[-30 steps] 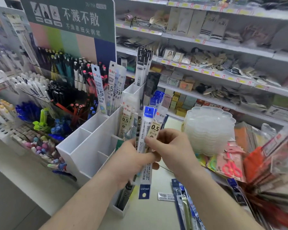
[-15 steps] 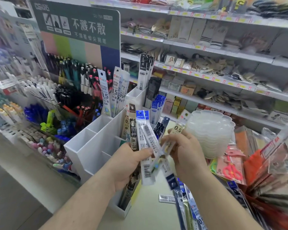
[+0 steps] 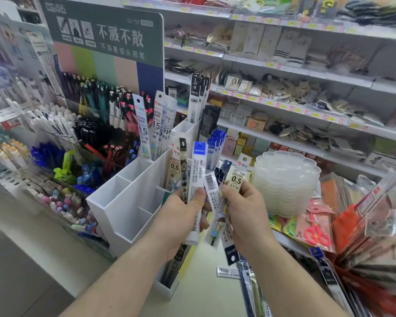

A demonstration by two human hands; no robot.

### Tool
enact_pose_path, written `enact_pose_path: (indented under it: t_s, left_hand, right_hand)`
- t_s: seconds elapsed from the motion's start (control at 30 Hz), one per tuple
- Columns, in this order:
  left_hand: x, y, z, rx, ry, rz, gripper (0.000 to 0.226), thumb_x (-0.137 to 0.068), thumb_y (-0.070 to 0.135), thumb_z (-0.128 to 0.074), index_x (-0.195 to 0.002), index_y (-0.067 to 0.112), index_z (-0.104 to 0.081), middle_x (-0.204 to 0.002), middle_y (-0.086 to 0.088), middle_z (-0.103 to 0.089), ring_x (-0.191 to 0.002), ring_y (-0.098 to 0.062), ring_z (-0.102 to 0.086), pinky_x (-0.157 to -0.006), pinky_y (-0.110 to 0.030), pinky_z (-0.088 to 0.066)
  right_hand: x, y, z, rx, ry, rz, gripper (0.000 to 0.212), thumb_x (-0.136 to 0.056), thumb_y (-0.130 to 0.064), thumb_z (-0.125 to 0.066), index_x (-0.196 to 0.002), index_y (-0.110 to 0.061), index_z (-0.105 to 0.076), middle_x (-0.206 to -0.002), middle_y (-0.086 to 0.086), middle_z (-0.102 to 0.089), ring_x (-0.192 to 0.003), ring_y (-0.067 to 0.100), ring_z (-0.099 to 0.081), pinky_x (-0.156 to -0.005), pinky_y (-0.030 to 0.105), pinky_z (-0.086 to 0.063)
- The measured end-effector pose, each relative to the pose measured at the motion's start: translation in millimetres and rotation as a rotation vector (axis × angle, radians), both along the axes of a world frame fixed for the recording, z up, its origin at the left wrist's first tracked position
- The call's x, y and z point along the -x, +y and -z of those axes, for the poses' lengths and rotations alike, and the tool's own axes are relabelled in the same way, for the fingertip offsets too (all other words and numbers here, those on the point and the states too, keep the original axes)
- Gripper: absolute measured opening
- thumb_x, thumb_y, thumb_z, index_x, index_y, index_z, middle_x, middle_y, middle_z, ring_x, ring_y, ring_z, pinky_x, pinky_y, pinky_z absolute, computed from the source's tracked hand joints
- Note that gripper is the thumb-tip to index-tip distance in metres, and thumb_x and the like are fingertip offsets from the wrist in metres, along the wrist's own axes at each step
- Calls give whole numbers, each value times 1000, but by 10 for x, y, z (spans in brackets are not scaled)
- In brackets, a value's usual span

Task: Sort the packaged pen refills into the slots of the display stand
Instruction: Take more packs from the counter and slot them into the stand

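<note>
- Left hand [image 3: 181, 216] grips a blue-topped refill pack [image 3: 196, 193], long axis upright; right hand [image 3: 245, 216] pinches packs reading "0.5" [image 3: 236, 179].
- Display stand [image 3: 133, 202] sits just left of both hands; the left is nearer, I'd say.
- Beyond the stand, its slotted packs [image 3: 156, 124] read "0.5".

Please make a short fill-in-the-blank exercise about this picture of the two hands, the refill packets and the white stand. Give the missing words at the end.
1. Both the left hand and the right hand hold refill ____.
2. The packet with the blue top is held in the ____ hand.
3. The display stand is ____ in colour.
4. The pink scissors lie to the ____ of both hands.

Missing words: packets; left; white; right
</note>
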State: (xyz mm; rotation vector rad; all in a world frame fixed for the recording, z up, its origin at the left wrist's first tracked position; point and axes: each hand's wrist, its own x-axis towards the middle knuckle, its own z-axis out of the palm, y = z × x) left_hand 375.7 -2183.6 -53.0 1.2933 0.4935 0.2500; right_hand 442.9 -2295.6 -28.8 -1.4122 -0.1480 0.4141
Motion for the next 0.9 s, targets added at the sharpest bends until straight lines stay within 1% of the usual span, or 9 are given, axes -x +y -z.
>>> enact_pose_path:
  t_s: [0.07,0.13,0.23,0.37,0.53,0.63,0.73,0.83,0.9]
  left_hand:
    - [-6,-10,1,-27,-3,21,47,-68,53,-75,-98,18,-67,-64,-3,-65,-47,-13,-55,-57,-33,-48]
    - [-12,-11,21,-42,-1,16,28,-77,37,-80,-92,17,-67,-62,-2,-65,-45,-12,-53,-54,-31,-47]
    - [-20,10,16,14,-10,-62,12,-84,17,-79,-85,14,-68,-61,-3,-65,-42,-11,-52,-46,-28,-46]
    - [-16,33,-42,24,-63,-168,12,-86,16,-76,-81,11,-65,-57,-3,-63,-41,-10,-53,-41,-23,-44]
    - [-8,37,-153,92,-166,-214,10,-90,12,-71,-82,13,-66,-63,0,-70,-47,-7,-59,-45,-20,-48]
    - [44,67,-172,12,-140,-113,4,-93,15,-67,-93,13,-70,-74,2,-76,-61,-6,-69,-53,-19,-53]
    - [90,95,-174,20,-99,52,22,-94,15,-64,-108,-2,-64,-81,-9,-76,-70,-17,-73,-58,-29,-57]
    - [124,68,-173,58,-72,154,27,-82,19,-73,-97,2,-59,-73,-9,-71,-63,-22,-71,-59,-36,-58]
    - [122,27,-153,88,-65,163,33,-74,24,-79,-92,6,-57,-65,-6,-66,-58,-20,-66,-67,-40,-57]
  right_hand:
    - [15,-4,5,4,-10,-10,13,-98,-7,-56,-92,-10,-67,-93,17,-75,-85,36,-71,-76,52,-57]
    - [28,-22,15,8,-26,-28,12,-98,-8,-58,-92,-11,-68,-94,17,-74,-89,36,-71,-78,53,-57]
    - [28,-85,13,-29,-51,-56,9,-96,-9,-62,-94,-10,-70,-89,11,-74,-82,26,-69,-75,40,-58]
    - [-6,-187,28,-147,-36,-75,6,-91,-10,-64,-88,-12,-69,-72,-2,-69,-65,9,-62,-63,21,-51]
    - [16,-293,19,-342,65,-243,17,-81,-14,-64,-73,-21,-77,-69,-1,-65,-63,9,-62,-62,22,-53]
    - [-34,-323,-23,-440,120,-183,17,-79,-15,-63,-69,-20,-76,-67,0,-64,-60,9,-60,-58,20,-52]
    - [-96,-340,-95,-519,131,-118,17,-80,-15,-62,-69,-18,-75,-66,1,-65,-58,9,-62,-55,20,-53]
    - [-131,-328,-137,-544,125,-70,13,-78,-17,-65,-70,-18,-75,-67,0,-66,-57,8,-62,-54,20,-53]
    - [-148,-305,-137,-513,126,-23,8,-77,-20,-66,-72,-19,-73,-66,-1,-65,-54,9,-60,-49,19,-49]
